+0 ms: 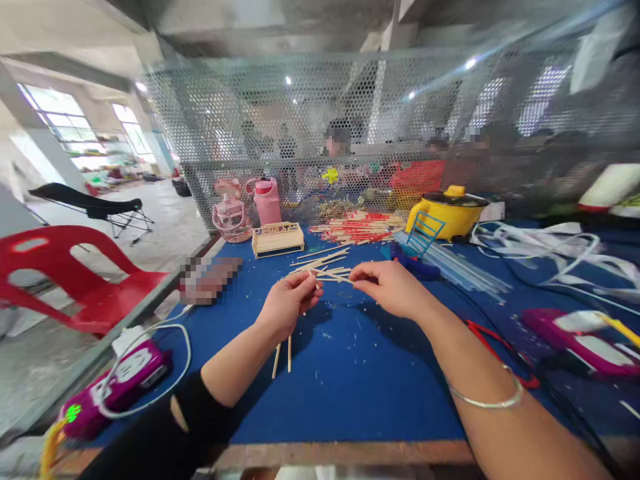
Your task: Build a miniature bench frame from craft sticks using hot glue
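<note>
My left hand (pixel 287 300) is closed over the blue table, its thumb and fingers pinching thin pale wooden sticks. Their light ends (pixel 314 273) show at the fingertips. Two more wooden sticks (pixel 289 353) stick out below this hand; whether they are held or lie on the table I cannot tell. To the right, my right hand (pixel 387 283) has its thumb and forefinger together at the end of a thin wooden stick (pixel 337 277). Just beyond both hands lies a loose bunch of wooden sticks (pixel 320 259).
Behind are a small wooden stick tray (pixel 278 241), red-tipped sticks (pixel 357 228), pink bottles (pixel 267 201) and a yellow pot (pixel 445 217). Clear glue sticks (pixel 470 270) and a dark blue glue gun (pixel 415 263) lie right. Purple power strips (pixel 117 387) flank the table; mesh stands behind.
</note>
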Action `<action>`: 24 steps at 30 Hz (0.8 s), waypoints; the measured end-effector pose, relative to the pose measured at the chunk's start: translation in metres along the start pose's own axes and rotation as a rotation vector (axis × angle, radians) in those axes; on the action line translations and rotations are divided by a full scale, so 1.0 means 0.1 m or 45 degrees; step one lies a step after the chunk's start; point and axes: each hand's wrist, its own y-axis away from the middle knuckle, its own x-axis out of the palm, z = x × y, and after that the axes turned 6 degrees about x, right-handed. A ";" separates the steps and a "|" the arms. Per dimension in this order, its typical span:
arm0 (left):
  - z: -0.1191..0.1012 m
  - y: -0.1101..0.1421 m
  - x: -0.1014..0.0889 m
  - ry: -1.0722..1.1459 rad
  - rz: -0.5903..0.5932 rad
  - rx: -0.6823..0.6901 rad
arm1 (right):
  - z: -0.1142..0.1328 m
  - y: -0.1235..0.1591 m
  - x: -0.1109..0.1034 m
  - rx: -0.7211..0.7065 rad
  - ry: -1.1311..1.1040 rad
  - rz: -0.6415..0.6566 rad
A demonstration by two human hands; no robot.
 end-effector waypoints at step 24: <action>0.14 0.02 -0.14 -0.359 -0.007 0.334 | -0.06 0.01 -0.01 -0.160 -0.077 0.024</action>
